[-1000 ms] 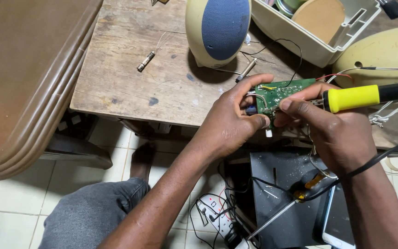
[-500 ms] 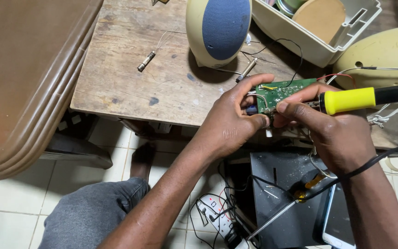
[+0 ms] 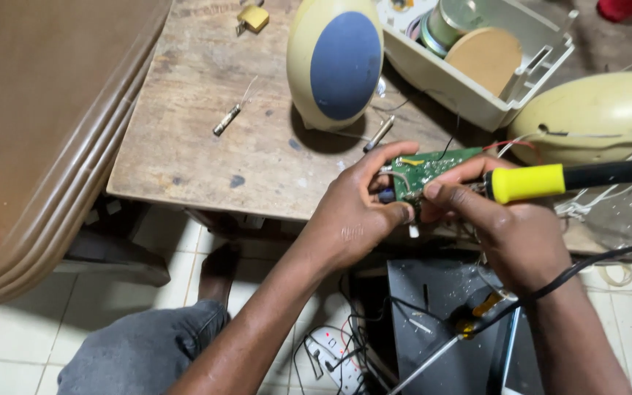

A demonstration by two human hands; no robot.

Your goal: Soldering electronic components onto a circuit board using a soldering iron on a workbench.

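Note:
My left hand (image 3: 352,216) pinches a small green circuit board (image 3: 433,167) at its left end, above the front edge of the wooden worktable (image 3: 206,139). My right hand (image 3: 510,227) grips a soldering iron with a yellow and black handle (image 3: 550,179); its tip end points left at the board and is hidden by my fingers. Thin red and white wires run from the board to the right.
An egg-shaped cream speaker with a blue grille (image 3: 336,62) stands behind the board. A cream open casing (image 3: 477,55) and a cream shell (image 3: 594,117) lie at the right. A brown table (image 3: 31,132) fills the left. Below are cables, a screwdriver (image 3: 440,344) and a power strip (image 3: 330,351).
Both hands with the board and iron have stayed almost in place; my fingers have shifted only slightly on the board.

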